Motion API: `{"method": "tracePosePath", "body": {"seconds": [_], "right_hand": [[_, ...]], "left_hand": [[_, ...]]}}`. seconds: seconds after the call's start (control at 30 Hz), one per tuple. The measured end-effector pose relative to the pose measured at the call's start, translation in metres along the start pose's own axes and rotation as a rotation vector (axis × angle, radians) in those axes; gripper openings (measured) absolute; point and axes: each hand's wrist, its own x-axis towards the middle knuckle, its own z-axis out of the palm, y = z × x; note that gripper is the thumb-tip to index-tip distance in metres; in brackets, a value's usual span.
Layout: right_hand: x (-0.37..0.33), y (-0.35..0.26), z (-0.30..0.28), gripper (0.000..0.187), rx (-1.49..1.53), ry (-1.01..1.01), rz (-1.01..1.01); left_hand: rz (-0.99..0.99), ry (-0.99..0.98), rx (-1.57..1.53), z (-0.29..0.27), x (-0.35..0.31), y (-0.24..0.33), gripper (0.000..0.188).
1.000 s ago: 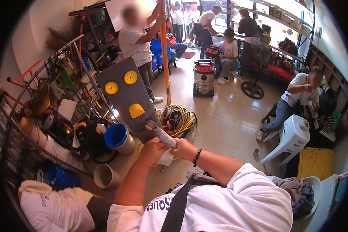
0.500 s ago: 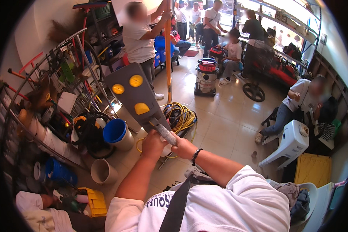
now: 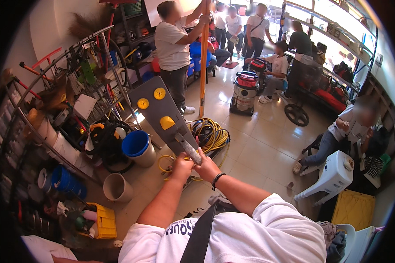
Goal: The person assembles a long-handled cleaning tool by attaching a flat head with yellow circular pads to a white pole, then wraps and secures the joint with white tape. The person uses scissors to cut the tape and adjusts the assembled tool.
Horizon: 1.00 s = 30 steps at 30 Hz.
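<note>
A dark grey flat board point(image 3: 156, 115) with yellow round inserts is held out in front of me, tilted up and to the left. Its short grey speckled handle point(image 3: 191, 152) points back toward me. My right hand point(image 3: 207, 168), with a dark beaded bracelet at the wrist, is closed on the handle. My left hand point(image 3: 181, 166) is closed at the handle's left side, touching my right hand; some of its fingers are hidden. Beyond the handle a coiled yellow hose or cord point(image 3: 210, 133) lies on the floor, partly covered by the board.
Left of my arms stand a blue-lined bin point(image 3: 135, 143), a beige bin point(image 3: 117, 190) and a yellow crate point(image 3: 105, 221). A vacuum point(image 3: 244, 94) stands ahead. A person point(image 3: 173, 46) holds an orange pole point(image 3: 203, 65). A white stool point(image 3: 331, 175) stands right, beside a seated person.
The view has turned slightly left, so the room and board sit further right. Both hands keep their grip on the handle. The person at lower left has shifted lower in the picture.
</note>
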Motion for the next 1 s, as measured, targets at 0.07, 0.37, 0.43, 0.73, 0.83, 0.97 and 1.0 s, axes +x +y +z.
{"method": "tracePosePath", "body": {"seconds": [0.07,0.37,0.43,0.73,0.83,0.97,1.0], "right_hand": [[0.004,0.007,0.008,0.077,0.0,0.032,0.006],[-0.004,0.015,0.036,0.074,0.241,-0.07,-0.023],[0.0,0.033,0.038,0.07,0.852,-0.137,0.053],[0.002,0.041,0.018,0.035,1.218,-0.461,0.525],[0.007,0.05,0.028,0.029,1.333,-0.471,0.407],[0.003,0.049,0.035,0.025,1.474,-0.257,0.275],[-0.006,0.041,0.033,0.023,1.54,-0.185,0.265]], "left_hand": [[-0.029,-0.046,-0.294,0.003,-0.009,0.002,0.033],[-0.15,-0.026,-0.403,-0.015,-0.02,0.004,0.035],[-0.196,-0.043,-0.339,-0.019,-0.027,0.014,0.034],[-0.193,-0.081,-0.349,-0.028,-0.04,0.011,0.03],[-0.157,-0.066,-0.386,-0.026,-0.045,0.014,0.028],[-0.154,-0.098,-0.452,-0.025,-0.044,0.01,0.037],[-0.177,-0.105,-0.478,-0.023,-0.047,0.012,0.041]]}}
